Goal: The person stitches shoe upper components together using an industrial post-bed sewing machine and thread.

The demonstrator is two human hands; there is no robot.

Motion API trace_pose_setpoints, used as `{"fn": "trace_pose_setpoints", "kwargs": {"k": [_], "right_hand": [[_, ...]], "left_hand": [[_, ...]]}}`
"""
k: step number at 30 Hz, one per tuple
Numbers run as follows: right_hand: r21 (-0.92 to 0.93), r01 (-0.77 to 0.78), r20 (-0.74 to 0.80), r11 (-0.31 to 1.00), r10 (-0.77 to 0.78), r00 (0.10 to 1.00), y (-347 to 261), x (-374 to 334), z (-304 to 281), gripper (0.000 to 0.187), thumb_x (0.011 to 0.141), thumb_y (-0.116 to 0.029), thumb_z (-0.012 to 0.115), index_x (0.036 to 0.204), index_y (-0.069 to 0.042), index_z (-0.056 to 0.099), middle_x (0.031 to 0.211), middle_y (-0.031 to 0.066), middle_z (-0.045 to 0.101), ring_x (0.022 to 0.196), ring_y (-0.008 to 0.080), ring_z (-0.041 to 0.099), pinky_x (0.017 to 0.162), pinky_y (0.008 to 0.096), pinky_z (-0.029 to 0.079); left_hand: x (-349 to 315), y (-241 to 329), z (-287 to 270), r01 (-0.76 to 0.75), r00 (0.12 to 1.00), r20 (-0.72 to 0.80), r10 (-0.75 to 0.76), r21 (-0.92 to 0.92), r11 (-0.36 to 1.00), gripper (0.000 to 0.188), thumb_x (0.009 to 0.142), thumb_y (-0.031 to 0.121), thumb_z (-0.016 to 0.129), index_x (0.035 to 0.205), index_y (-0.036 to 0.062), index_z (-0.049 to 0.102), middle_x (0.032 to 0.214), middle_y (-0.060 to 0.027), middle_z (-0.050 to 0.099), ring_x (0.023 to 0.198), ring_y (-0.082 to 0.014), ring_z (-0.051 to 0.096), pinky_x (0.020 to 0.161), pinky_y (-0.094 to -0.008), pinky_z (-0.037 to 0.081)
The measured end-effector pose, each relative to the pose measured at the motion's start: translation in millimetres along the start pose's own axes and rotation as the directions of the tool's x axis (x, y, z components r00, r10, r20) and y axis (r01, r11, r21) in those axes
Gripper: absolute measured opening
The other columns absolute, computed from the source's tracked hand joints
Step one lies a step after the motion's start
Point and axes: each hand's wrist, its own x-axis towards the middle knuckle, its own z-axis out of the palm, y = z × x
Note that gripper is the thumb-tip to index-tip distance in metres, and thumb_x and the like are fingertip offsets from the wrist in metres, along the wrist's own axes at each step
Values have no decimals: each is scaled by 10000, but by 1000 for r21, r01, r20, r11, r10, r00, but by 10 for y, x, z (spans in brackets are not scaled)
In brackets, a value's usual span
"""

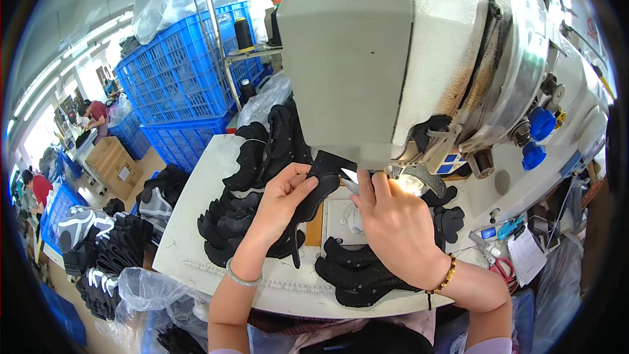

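My left hand (280,202) pinches a curved black fabric piece (321,191) between thumb and fingers, raised above the pale sewing table (190,239). Closed around a pair of silver thread snips (349,179), my right hand (398,226) has the blades at the fabric's right edge. Most of the snips is hidden inside that hand. Over both hands looms the big cream head of a sewing machine (347,59), its lamp lit behind my right fingers. Black cut pieces (230,219) lie heaped beside my left hand, and another pile (357,274) sits under my right wrist.
More black pieces (278,141) are stacked behind my left hand. Blue crates (177,65) tower at the back left; black and grey bundles (114,242) hang low on the left. Red-handled scissors (503,269) rest at the right. Two people work far left.
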Motion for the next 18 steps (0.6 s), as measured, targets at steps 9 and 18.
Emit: {"fn": "trace_pose_setpoints", "kwargs": {"k": [9,18], "right_hand": [[-220,182,134,958,-155,979,-12,130,-45,348,757,-135,629,1043,62,623,777,47,511,688,133,549,551,227,471],[-294,394,190,871,-351,917,61,247,-140,98,643,-116,616,647,-17,619,739,80,522,659,157,519,538,234,422]], "left_hand": [[-77,104,16,-189,979,1,202,358,914,124,926,78,566,1021,-1,566,827,7,626,695,-5,484,591,-167,388],[-66,187,45,-211,974,16,226,437,874,179,918,74,573,1068,-23,576,822,-13,633,696,-26,509,603,-191,425]]}}
